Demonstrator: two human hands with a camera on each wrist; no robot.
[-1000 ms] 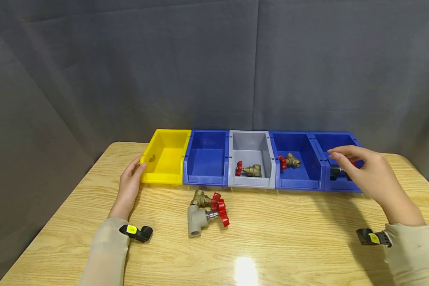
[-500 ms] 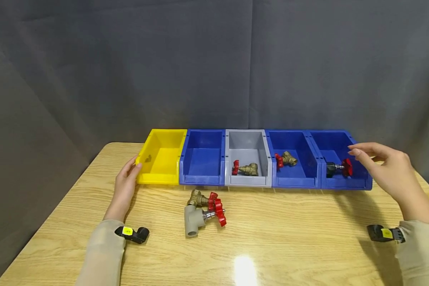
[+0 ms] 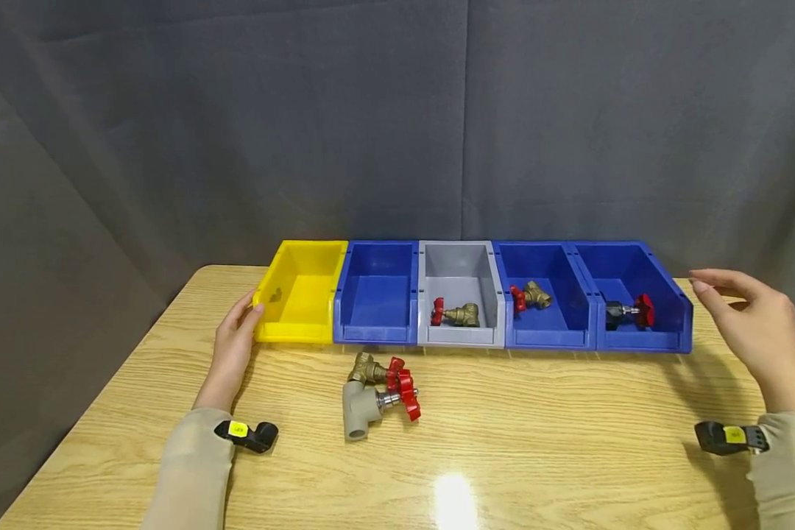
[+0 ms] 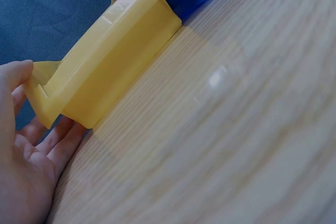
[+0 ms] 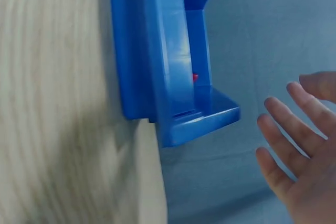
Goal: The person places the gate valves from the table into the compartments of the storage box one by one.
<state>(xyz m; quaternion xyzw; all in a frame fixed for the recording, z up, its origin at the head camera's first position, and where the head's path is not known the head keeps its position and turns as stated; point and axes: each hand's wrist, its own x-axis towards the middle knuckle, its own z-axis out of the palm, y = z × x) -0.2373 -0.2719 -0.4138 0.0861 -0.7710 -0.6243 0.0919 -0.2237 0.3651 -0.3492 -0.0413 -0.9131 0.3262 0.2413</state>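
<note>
Occluded, cropped and unsharp items
Head view: left sleeve (image 3: 188, 471) cropped at 7 o'clock; print on the yellow labels (image 3: 238, 429) too small to read; brass valve (image 3: 364, 369), near 6 o'clock, has its handwheel partly covered. Left wrist view: left hand's grip (image 4: 29, 174) cropped at 8 o'clock, fingers partly hidden behind the yellow bin (image 4: 105, 80). Right wrist view: right hand's grip (image 5: 307, 161) cropped at 4 o'clock; red part (image 5: 195, 77) at 2 o'clock mostly hidden by the end blue bin (image 5: 170, 51); worktop (image 5: 52, 77) grain blurred at 9 o'clock.
</note>
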